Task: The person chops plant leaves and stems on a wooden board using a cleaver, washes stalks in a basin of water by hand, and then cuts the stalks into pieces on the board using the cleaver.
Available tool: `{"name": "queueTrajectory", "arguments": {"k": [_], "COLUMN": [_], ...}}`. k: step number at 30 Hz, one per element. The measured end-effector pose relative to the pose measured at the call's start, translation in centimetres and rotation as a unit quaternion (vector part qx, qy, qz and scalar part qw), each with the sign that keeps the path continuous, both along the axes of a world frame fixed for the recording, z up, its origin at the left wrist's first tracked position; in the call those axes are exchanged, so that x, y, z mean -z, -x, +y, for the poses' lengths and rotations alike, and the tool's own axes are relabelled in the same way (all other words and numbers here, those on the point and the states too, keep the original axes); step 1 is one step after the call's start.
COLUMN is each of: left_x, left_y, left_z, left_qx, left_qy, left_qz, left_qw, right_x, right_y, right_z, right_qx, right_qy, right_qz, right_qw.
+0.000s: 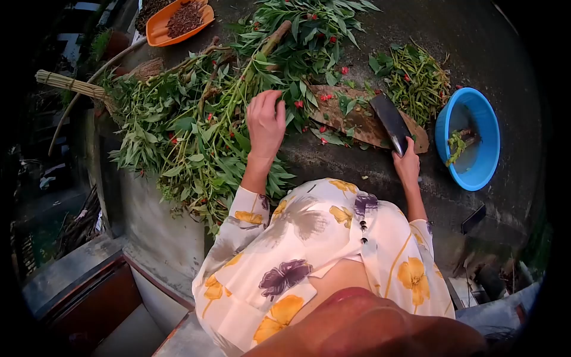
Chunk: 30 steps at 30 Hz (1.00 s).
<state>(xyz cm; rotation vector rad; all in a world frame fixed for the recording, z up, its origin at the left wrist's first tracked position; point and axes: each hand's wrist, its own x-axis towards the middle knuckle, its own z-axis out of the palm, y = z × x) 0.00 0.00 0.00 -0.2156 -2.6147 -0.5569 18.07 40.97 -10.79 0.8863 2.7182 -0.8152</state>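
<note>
My right hand (407, 163) grips the handle of a broad, dark-bladed cleaver (389, 119). Its blade lies across the right part of a worn wooden board (336, 116), where cut leaves and a few red petals are scattered. To the left of the board, my left hand (266, 122) is over a heap of leafy green stalks (202, 143) with red flowers. Its fingers are loosely bent, the thumb a little apart, and no stalk shows in its grasp. Behind the board sits a pile of chopped green pieces (416, 83).
A blue basin (442, 140) with water and some plant bits stands at the right. At the back left is an orange scoop (156, 30) holding dark brown pieces. A bundle of thin sticks (71, 84) juts out at the left. A dark flat object (473, 219) lies below the basin.
</note>
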Motion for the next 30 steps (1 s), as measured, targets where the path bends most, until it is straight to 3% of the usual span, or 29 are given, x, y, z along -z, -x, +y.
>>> {"name": "queueTrajectory", "arguments": {"k": [2,3,5,6,8,12,14,16,19,21,22,23,25,27,30], "left_x": [1.0,0.3,1.8,2.6,3.6,2.7,2.6,-0.1,-2.9,-2.7,-1.8,-0.1,3.6,6.5,5.6], "left_y": [1.0,0.6,1.9,1.9,1.7,1.8,0.4,0.5,0.3,-0.9,-1.1,-1.4,-2.4,-2.2,3.1], "left_z": [-1.9,-6.7,-8.0,-7.5,-7.1,-6.6,-5.2,-3.4,2.1,6.7,9.1,10.8,12.2,12.4,13.6], "left_qx": [-0.014,-0.023,-0.016,-0.014,0.025,-0.017,-0.016,0.003,0.072,0.167,0.23,0.282,0.371,0.396,0.359], "left_qy": [0.002,0.021,-0.038,-0.047,0.052,0.018,0.059,0.086,-0.083,-0.229,-0.228,-0.221,-0.056,0.018,0.057], "left_qz": [-0.029,-0.075,-0.244,-0.242,-0.202,-0.232,-0.179,-0.01,0.043,-0.119,-0.186,-0.254,-0.284,-0.232,-0.093], "left_qw": [0.999,0.997,0.969,0.969,0.978,0.972,0.982,0.996,0.993,0.951,0.928,0.899,0.882,0.888,0.927], "right_x": [0.8,0.2,-0.6,-0.4,0.4,0.4,0.5,0.6,-1.3,-1.4,-1.4,-1.6,-1.7,-2.5,-2.1], "right_y": [0.1,-0.8,0.2,0.3,-0.4,0.2,-0.4,0.5,1.2,0.1,0.1,-0.4,-1.5,-2.4,-3.7], "right_z": [1.9,-1.3,-2.1,-1.4,-0.7,-0.7,0.4,-0.8,-1.2,-1.0,-0.7,-0.9,-1.4,-1.8,-1.8], "right_qx": [-0.001,-0.008,-0.009,-0.008,-0.027,-0.032,-0.033,-0.027,-0.008,0.001,0.006,0.009,0.04,0.071,0.098], "right_qy": [0.001,0.02,0.019,0.01,0.007,0.025,0.012,-0.018,-0.025,-0.026,-0.022,-0.038,-0.043,-0.024,0.0], "right_qz": [-0.002,-0.013,-0.024,-0.022,0.013,0.014,0.012,0.008,-0.044,-0.039,-0.03,0.008,0.02,0.029,0.043], "right_qw": [1.0,1.0,0.999,1.0,1.0,0.999,0.999,0.999,0.999,0.999,0.999,0.999,0.998,0.997,0.994]}}
